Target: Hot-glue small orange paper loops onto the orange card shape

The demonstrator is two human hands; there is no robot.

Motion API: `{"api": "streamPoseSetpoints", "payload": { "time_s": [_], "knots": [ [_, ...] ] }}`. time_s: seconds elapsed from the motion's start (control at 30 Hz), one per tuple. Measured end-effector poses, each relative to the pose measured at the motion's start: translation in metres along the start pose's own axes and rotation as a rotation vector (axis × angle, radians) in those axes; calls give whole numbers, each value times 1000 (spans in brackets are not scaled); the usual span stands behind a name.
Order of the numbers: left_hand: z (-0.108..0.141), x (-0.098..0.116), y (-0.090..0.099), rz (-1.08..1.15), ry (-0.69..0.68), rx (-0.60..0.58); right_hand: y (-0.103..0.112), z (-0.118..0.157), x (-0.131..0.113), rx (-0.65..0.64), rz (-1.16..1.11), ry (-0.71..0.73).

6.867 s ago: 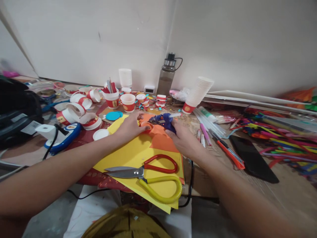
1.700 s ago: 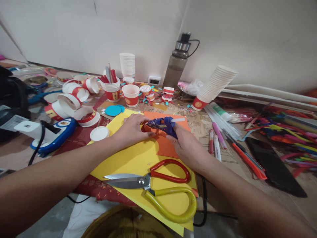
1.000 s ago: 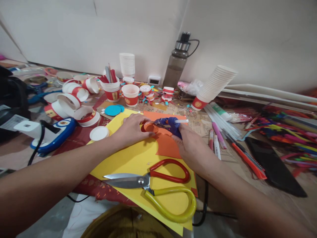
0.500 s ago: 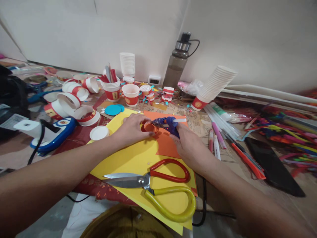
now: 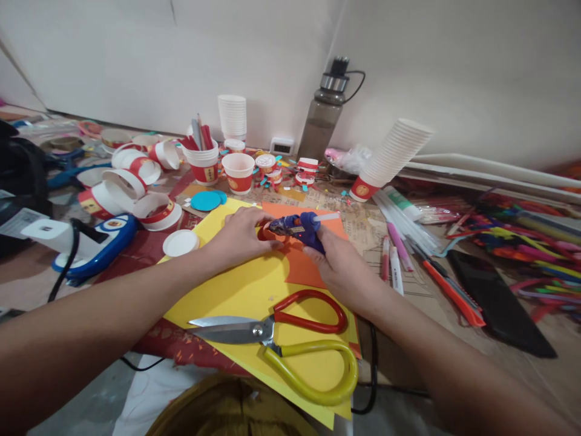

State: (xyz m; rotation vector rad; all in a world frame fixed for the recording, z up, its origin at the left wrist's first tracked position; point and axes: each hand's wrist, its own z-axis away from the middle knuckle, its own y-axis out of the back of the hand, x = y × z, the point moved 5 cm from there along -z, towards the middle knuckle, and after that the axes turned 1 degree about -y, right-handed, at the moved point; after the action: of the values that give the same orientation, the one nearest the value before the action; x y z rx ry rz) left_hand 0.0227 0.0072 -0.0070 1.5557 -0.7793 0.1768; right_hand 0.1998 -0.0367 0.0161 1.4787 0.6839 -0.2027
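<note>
My left hand (image 5: pixel 242 233) grips a small orange paper piece (image 5: pixel 264 232) between thumb and fingers, above yellow paper (image 5: pixel 227 272). In my right hand (image 5: pixel 338 254) is a blue glue gun (image 5: pixel 304 230) with a clear stick out of its back; its nozzle end points left, over the orange piece. Whether the nozzle touches it cannot be made out. Under the glue gun lies an orange sheet (image 5: pixel 302 269). Large scissors (image 5: pixel 257 331) with one red and one yellow handle rest on the yellow paper nearer to me.
Left are cut cup rings (image 5: pixel 157 211), a white lid (image 5: pixel 180 243) and a blue-white holder (image 5: pixel 97 249). Behind stand cups (image 5: pixel 238 174) and a bottle (image 5: pixel 322 115). A leaning cup stack (image 5: pixel 393 157), markers (image 5: pixel 396 269), a cutter (image 5: pixel 454 293) and a black phone (image 5: pixel 502 306) are right.
The glue gun has moved slightly left, its nozzle end now over the orange piece, which has turned and shows less. My left hand has hardly moved.
</note>
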Motion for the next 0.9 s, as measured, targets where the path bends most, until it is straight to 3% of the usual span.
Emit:
{"api": "streamPoseSetpoints", "payload": {
  "time_s": [0.43,0.9],
  "knots": [
    [1,-2,-1,49,3,18,7,2,7,17,150,-99],
    [0,-2,-1,16,-12,9,1,0,0,-3,-15,-25]
  ]
}}
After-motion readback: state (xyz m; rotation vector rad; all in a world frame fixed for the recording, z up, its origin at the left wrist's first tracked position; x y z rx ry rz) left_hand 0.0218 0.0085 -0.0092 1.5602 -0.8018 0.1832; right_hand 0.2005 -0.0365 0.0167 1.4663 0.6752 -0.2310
